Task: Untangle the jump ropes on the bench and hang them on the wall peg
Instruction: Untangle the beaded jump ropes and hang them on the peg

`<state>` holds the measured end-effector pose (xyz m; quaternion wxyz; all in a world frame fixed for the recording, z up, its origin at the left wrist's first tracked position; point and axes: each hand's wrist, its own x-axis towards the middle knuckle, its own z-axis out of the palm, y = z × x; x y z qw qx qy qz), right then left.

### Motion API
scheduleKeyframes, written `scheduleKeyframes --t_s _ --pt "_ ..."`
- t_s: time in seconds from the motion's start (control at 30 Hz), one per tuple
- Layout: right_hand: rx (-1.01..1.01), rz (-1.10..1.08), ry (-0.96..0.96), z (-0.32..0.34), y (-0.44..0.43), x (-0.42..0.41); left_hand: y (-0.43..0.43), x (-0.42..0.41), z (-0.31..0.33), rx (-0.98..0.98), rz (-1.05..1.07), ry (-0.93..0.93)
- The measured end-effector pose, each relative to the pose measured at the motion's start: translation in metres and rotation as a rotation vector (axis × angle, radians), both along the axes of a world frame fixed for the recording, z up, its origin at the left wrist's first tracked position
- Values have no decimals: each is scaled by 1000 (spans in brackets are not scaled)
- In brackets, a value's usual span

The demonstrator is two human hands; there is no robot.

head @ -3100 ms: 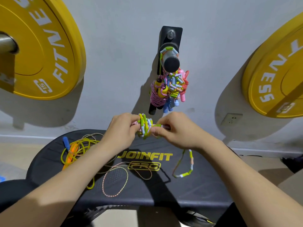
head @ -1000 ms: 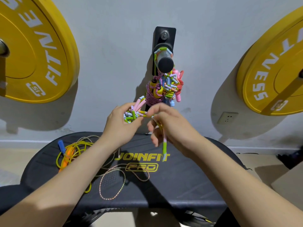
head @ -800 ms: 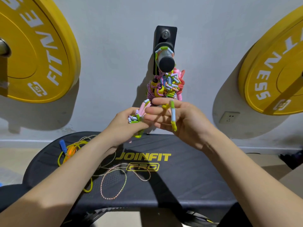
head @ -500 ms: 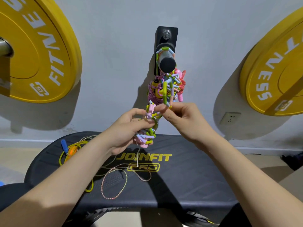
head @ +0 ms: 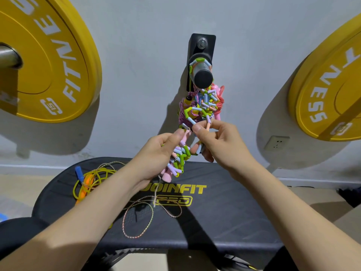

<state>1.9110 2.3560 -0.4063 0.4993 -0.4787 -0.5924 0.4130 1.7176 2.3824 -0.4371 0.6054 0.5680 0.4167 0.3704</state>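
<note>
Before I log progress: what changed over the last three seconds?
The left hand and right hand lifted the beaded rope from near the bench toward the wall peg, gathering in its dangling loop. Hung ropes and the yellow rope stayed put.

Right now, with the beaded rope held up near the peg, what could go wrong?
1. The beaded rope, pinched by the right hand, sits close to the bundle already hanging from the wall peg; it may snag there.
2. A thin strand hangs from the left hand toward the speckled cord on the bench; lifting could drag it along.
</note>
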Motion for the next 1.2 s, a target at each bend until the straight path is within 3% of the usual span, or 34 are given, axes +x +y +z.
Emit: scheduleKeyframes --t_s 0.27,0.43,0.57,0.73,0.9,1.2 --pt "-23 26 -90 -4 -1 -5 1 0 -7 42 194 -89" --pt "-1 -20 -190 -2 -4 -14 3 -1 -18 148 299 7" --pt "-55 -34 -101 -4 -8 -23 0 2 -20 279 260 173" --pt "38 4 -229 -5 -6 -22 0 1 -16 340 301 224" --pt "47 -46 -161 -13 -1 -16 3 -1 -17 312 354 210" --pt "50 74 -376 -11 -3 -15 -3 5 -24 151 421 89"
